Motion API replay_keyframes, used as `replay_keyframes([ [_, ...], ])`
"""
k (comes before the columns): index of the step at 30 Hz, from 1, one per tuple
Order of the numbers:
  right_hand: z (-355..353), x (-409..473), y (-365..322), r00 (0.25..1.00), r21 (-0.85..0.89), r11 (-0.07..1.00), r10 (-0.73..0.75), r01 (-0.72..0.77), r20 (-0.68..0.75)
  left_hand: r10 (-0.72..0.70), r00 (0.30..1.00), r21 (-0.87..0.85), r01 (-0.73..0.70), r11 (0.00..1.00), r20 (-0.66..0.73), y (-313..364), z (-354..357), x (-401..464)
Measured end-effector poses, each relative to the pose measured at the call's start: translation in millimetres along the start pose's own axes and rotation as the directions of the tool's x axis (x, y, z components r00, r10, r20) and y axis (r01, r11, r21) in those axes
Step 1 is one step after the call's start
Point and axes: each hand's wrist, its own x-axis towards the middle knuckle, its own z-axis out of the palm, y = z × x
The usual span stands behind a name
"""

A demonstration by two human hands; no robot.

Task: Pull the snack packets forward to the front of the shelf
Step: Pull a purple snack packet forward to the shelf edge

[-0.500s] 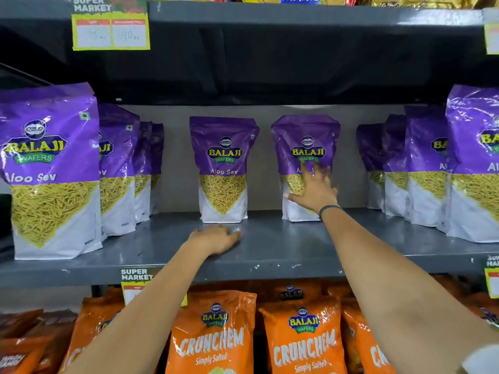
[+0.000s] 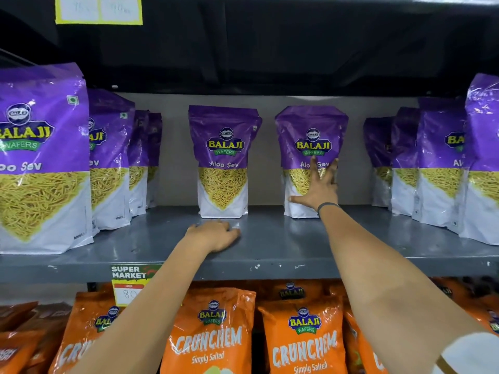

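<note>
Two purple Aloo Sev packets stand upright at the back of the grey shelf (image 2: pixel 283 247): a left packet (image 2: pixel 222 160) and a right packet (image 2: pixel 310 130). My right hand (image 2: pixel 317 188) lies flat against the front of the right packet, fingers spread, not closed around it. My left hand (image 2: pixel 214 234) rests palm down on the shelf just in front of the left packet, holding nothing.
A row of purple packets (image 2: pixel 40 163) reaches the shelf front at the left, and another row (image 2: pixel 445 168) stands at the right. Orange Crunchem packets (image 2: pixel 213 336) fill the shelf below. A price tag (image 2: pixel 129 284) hangs on the shelf edge. The upper shelf overhangs darkly.
My right hand has slid slightly higher on the right packet with its fingers spread wider. The view has moved closer to the shelf. My left hand stays in place.
</note>
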Motion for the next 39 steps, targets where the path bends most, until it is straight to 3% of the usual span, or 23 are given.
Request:
replay_keyframes([
  [23,-21,-27,7,0.995,0.127,0.987,0.088,-0.095,0.054,-0.032,0.999,-0.001,0.032,0.999,0.024,0,-1,-2],
  [39,-55,-74,7,0.997,0.122,0.989,0.082,-0.080,-0.007,-0.023,0.999,-0.014,0.023,1.000,0.029,-3,1,3],
])
